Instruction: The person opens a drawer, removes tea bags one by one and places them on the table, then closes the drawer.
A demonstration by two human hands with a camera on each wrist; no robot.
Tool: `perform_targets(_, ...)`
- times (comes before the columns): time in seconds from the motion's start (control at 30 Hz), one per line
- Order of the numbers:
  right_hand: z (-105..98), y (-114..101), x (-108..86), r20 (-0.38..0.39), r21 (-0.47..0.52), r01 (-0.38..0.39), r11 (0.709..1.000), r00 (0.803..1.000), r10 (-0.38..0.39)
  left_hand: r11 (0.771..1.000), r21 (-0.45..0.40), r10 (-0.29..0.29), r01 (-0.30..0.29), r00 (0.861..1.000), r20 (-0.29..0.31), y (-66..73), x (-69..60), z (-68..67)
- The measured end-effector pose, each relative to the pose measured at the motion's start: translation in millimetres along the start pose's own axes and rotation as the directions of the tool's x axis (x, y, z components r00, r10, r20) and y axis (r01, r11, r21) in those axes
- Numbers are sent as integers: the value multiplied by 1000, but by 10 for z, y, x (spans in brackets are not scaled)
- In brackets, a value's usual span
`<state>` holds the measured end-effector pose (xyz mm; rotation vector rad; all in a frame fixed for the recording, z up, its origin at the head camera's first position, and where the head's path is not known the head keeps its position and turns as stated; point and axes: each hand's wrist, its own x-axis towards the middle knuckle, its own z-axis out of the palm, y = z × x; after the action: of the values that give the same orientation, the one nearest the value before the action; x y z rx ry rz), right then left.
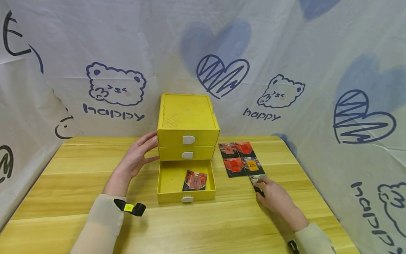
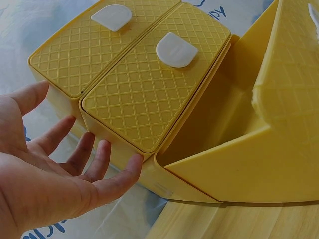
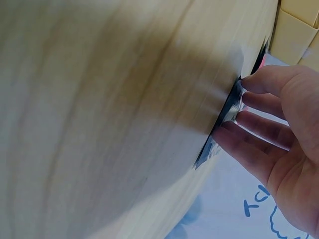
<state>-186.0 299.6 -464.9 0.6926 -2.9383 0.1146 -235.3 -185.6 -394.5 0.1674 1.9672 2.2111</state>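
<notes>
A yellow drawer box (image 1: 190,112) stands on the table with its bottom drawer (image 1: 171,180) pulled out. One small square card (image 1: 195,181), dark and red, lies in that drawer. My left hand (image 1: 134,157) rests its fingertips against the box's left side, its fingers extended in the left wrist view. On the right, my right hand (image 1: 276,195) holds a dark card (image 3: 229,107) by its edges, thumb and fingers around it at table level. Just beyond lie several similar cards (image 1: 234,167) in two columns, with red or orange centres.
White pull tabs (image 1: 188,155) mark the drawer fronts; the upper two drawers are closed. Light wood table (image 1: 196,229) lies under everything. A white cloth (image 1: 171,42) printed with bears and hearts hangs behind and along the sides.
</notes>
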Motion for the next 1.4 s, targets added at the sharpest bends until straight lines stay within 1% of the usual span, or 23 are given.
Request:
perform_targets(0.2, -3, 4, 0, 2, 7, -4, 1000, 1000, 4, 1000, 0, 1, -1, 1000, -3, -7, 3, -4)
perform_targets(0.33, -14, 1, -18, -21, 37, -18, 999, 1000, 19, 1000, 3, -3, 3, 1000, -9, -23, 11, -5)
perform_targets(0.5, -27, -14, -24, -101, 70, -23, 997, 994, 30, 1000, 6, -3, 3, 1000, -13, -34, 15, -3)
perform_targets(0.63, -44, -40, 0, -191, 84, 9, 996, 982, 7, 1000, 3, -6, 6, 1000, -17, -30, 8, 1)
perform_targets(0.7, -60, -58, 20, -246, 75, 38, 996, 969, -19, 1000, 0, -7, 7, 1000, -18, -27, 7, 5)
perform_targets(0.77, -86, -86, 43, -307, 64, 74, 995, 950, -51, 1000, -4, -9, 9, 1000, -19, -28, 8, 6)
perform_targets(0.9, -147, -159, 93, -424, 30, 150, 988, 897, -123, 1000, -6, -9, 9, 1000, -18, -27, 8, 5)
perform_targets(1.03, -213, -251, 158, -499, 13, 213, 977, 848, -178, 1000, -2, -7, 7, 1000, -21, -28, 10, 5)
perform_targets(1.23, -294, -404, 275, -558, 9, 305, 952, 791, -249, 1000, 0, -7, 7, 1000, -22, -28, 14, 2)
perform_targets(1.33, -330, -476, 333, -567, 10, 346, 938, 775, -280, 1000, 0, -6, 6, 1000, -21, -25, 15, -1)
perform_targets(1.4, -352, -522, 366, -567, 9, 361, 932, 770, -293, 1000, 1, -4, 4, 1000, -18, -21, 17, -3)
